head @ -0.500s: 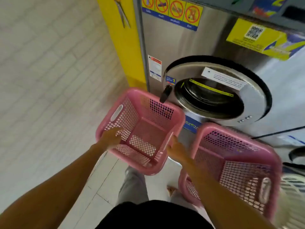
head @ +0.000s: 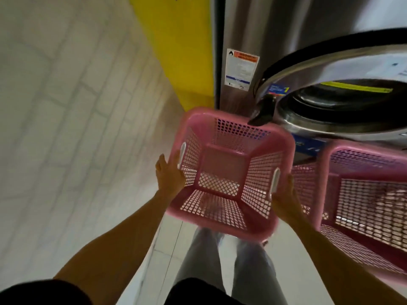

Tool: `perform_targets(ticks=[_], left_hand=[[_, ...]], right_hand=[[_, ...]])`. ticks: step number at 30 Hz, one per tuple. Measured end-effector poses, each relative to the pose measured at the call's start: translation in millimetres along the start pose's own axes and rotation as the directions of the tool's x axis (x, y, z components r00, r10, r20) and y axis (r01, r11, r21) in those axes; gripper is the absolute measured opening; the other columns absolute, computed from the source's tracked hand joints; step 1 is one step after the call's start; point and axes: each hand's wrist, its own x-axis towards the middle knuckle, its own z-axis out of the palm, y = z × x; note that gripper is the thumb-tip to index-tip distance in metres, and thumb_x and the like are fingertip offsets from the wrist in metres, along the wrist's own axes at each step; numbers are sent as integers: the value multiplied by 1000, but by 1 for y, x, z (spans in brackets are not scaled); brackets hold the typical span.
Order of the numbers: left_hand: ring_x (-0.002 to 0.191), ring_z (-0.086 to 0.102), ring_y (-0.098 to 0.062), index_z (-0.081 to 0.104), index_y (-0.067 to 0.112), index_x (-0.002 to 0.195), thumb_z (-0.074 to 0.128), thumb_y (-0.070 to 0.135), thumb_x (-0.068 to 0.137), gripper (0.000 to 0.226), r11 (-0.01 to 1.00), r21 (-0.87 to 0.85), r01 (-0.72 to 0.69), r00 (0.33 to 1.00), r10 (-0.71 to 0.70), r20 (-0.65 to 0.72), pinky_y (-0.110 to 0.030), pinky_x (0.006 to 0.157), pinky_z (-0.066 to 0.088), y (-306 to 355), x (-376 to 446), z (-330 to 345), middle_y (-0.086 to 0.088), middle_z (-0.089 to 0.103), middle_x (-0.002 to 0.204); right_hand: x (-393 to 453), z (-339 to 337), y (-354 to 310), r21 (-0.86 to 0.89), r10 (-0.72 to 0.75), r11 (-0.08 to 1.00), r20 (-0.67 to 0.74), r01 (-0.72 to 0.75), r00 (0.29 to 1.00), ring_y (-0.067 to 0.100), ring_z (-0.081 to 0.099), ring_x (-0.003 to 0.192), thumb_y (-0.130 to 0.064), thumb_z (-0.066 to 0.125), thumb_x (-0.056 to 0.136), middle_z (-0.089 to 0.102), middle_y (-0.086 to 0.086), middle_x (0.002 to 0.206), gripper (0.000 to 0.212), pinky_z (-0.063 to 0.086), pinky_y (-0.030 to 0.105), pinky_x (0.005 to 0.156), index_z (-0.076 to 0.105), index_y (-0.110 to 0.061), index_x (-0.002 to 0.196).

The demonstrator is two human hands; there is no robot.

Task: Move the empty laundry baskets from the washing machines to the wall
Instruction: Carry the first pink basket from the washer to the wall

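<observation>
Here, at far left, a pale tiled wall (head: 55, 106) fills the view, and beside it runs a yellow panel (head: 176, 51) that ends at the steel washer (head: 253, 29). A white warning label (head: 241, 70) sits on the washer's front, just left of its round door (head: 330, 102), whose black handle (head: 263, 113) juts out over the far rim of the basket (head: 226, 172).

The left hand (head: 170, 175) is closed on the basket's left side, next to the white handle slot there, thumb on the rim; the fingers are hidden beneath. The basket is pink, latticed and empty, held up off the floor (head: 167, 238) in front of the washer, tilted so its open top faces the camera. Below it show the person's legs in pale trousers (head: 253, 271).

The right hand (head: 285, 201) clamps the basket's right side, just under the other white slot, its fingers wrapped behind the wall out of sight.

Just right of that hand stands a second basket (head: 363, 194), also pink, close beside the first and below the washer door; whether the two touch is unclear. The picture is smeared by motion, so the label text cannot be read.
</observation>
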Motion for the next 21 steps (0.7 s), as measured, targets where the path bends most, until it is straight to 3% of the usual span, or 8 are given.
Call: perform_targets(ticks=[1,3,5,8,11,13,18,21], left_hand=[[123,48,-48,24,33,155,55,12,88,77,1000,-25,-4,1000,3,-15,-54,99,46,-4,6,6,-31,46,135],[95,60,-44,14,38,156,48,12,90,80,997,-59,-57,998,57,-1,-48,81,52,-17,20,15,-29,56,109],[78,60,-41,8,44,155,44,14,93,79,992,-58,-112,994,113,13,-46,68,52,-31,33,23,-27,57,95],[63,57,-35,2,49,154,44,13,95,81,980,-20,-197,980,198,34,-39,57,52,-43,49,31,-23,61,92],[47,51,-22,-1,50,153,48,13,97,83,973,-37,-226,969,229,93,-24,41,39,-41,42,22,-19,57,72],[49,48,-21,1,50,154,50,13,96,85,988,-46,-149,984,152,93,-25,45,36,-35,24,15,-21,54,74],[55,57,-32,25,27,155,49,11,94,68,994,-75,79,995,-74,63,-38,54,52,-38,-53,25,-27,56,81],[55,63,-38,54,-1,129,49,8,90,40,973,-131,192,981,-186,53,-43,51,57,-45,-97,32,-32,62,80]], right_hand=[[1,4,-3,34,46,998,19,-47,999,37,41,140,-22,54,99,27,17,162,79,41,49,111,5,-19,161],[-2,12,-14,108,140,984,13,-140,990,40,65,101,-47,49,99,50,19,141,73,57,38,70,12,-25,158],[-1,21,-18,124,143,983,-34,-138,989,26,64,63,-50,44,101,64,15,116,76,45,26,46,2,-26,159],[0,20,-10,76,131,989,-66,-126,989,8,53,53,-27,43,106,68,18,107,83,39,22,44,-22,-23,158],[-8,9,-8,46,81,996,-36,-79,996,21,64,56,-25,43,105,69,8,92,86,50,30,43,-27,-26,156],[-10,4,-7,2,37,999,-45,-37,998,25,67,55,-19,44,105,68,13,82,87,56,37,45,-26,-24,156],[-30,-5,6,-103,36,994,-46,-40,998,17,61,61,-5,47,98,61,22,118,105,43,26,39,-38,-47,143],[-57,-16,11,-128,-44,991,-30,40,999,16,60,69,0,45,97,48,26,138,100,44,25,47,-29,-41,151]])
